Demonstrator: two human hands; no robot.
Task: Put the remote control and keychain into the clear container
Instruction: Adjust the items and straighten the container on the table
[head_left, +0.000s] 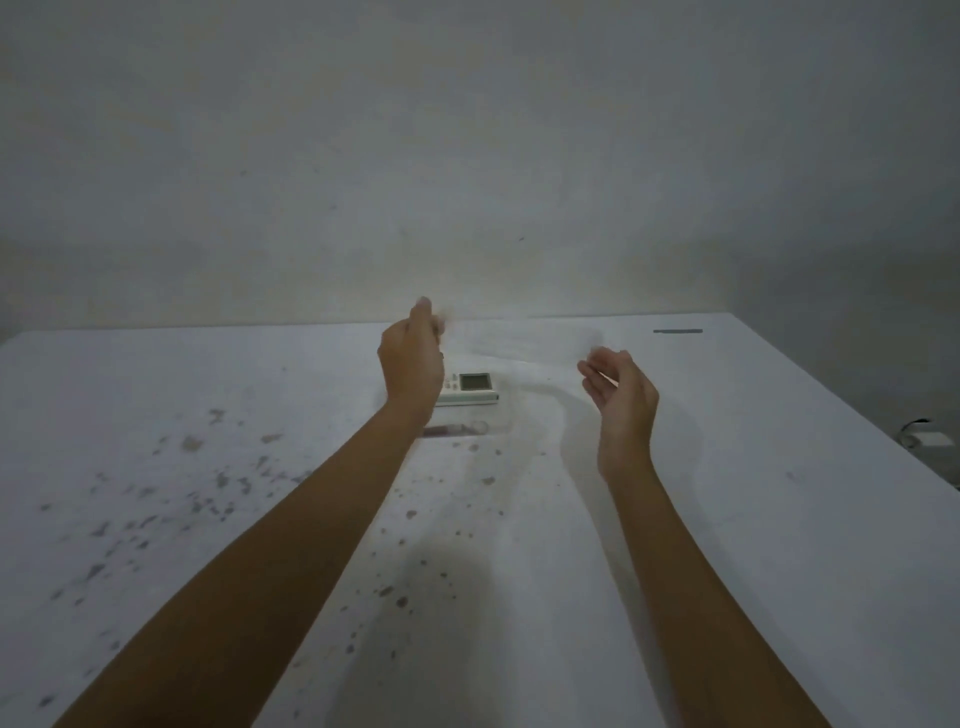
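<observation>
A white remote control (471, 388) with a small grey screen lies on the white table (753, 519), partly behind my left hand (411, 358). Just in front of it lies a small reddish keychain (453, 430). My left hand is raised above them with its fingers curled. My right hand (621, 395) is raised to the right, palm turned left, fingers bent and apart. Between the hands is a faint, blurred see-through shape, probably the clear container (524, 340). Its edges are too smeared to tell whether either hand grips it.
The table's near left half is speckled with grey stains (192, 493). A dark strip (678, 331) lies at the table's far right edge. A plain wall rises behind the table. Past the table's right edge a small white object (930, 439) shows.
</observation>
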